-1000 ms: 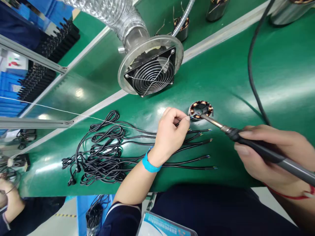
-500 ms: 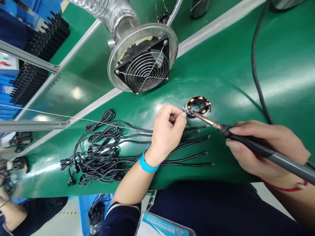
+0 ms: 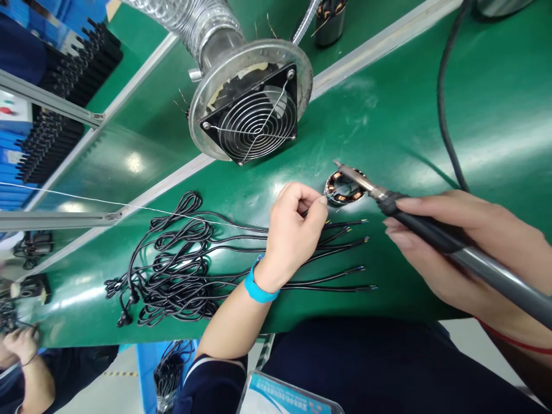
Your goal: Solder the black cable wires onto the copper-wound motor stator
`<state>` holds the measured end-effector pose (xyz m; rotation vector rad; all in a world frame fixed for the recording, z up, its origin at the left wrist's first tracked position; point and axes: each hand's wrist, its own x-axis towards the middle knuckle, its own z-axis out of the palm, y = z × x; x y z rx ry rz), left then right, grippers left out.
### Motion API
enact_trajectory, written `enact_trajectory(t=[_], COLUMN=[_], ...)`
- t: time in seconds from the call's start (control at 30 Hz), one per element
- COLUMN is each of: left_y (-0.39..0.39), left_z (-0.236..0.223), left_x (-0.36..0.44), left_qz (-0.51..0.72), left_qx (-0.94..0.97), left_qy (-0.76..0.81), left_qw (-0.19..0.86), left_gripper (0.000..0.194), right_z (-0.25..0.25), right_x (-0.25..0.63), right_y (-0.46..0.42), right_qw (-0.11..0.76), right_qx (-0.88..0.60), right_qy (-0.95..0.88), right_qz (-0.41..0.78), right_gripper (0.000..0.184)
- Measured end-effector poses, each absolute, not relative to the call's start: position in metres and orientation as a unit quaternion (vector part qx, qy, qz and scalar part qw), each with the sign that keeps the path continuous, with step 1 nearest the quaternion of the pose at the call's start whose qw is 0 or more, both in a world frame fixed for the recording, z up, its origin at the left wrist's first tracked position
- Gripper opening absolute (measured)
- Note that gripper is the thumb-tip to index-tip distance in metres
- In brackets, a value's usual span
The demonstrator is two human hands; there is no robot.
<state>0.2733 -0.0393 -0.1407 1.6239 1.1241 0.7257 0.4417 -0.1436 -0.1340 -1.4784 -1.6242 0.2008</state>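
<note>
My right hand (image 3: 457, 247) grips a soldering iron (image 3: 425, 227), its metal tip raised just above a ring-shaped motor stator (image 3: 345, 198) with copper windings. The stator lies on the green bench. At its left rim my left hand (image 3: 297, 221) pinches thin wire ends beside the windings; the fingers hide much of them. A fine silvery strand, which looks like solder wire (image 3: 172, 211), runs from the left edge to this hand. Below and behind the hand lie several black power cords (image 3: 181, 270), their stripped ends (image 3: 364, 238) pointing right.
A round exhaust hood with a fan guard (image 3: 259, 129) hangs over the bench, with a foil duct (image 3: 190, 23) behind. More stators (image 3: 330, 23) are on the far strip beyond a metal rail. A dark cable (image 3: 444, 103) hangs at right. A co-worker's hand (image 3: 21, 345) is at lower left.
The soldering iron's tip has lifted off the wires at the stator's edge and moved up and away. My left hand has stayed in place. The stators on the far strip have shifted left.
</note>
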Motion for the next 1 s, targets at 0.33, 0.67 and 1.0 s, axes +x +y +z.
enact_trajectory(t=[0.33, 0.67, 1.0], left_y=[-0.038, -0.035, -0.031], left_z=[-0.144, -0.139, -0.140], left_x=[0.274, 0.268, 0.262], left_qz=[0.307, 0.321, 0.350], left_qx=[0.684, 0.683, 0.807], left_qy=[0.460, 0.414, 0.314], left_qw=[0.476, 0.510, 0.358], left_gripper=[0.016, 0.012, 0.012], right_z=[-0.134, -0.147, -0.152], right_x=[0.433, 0.427, 0.419], right_y=[-0.108, -0.109, -0.103], right_qw=[0.378, 0.430, 0.451], right_qx=[-0.628, -0.640, -0.609], right_qy=[-0.674, -0.632, -0.644], right_qz=[0.092, 0.075, 0.102], right_gripper=[0.038, 0.046, 0.045])
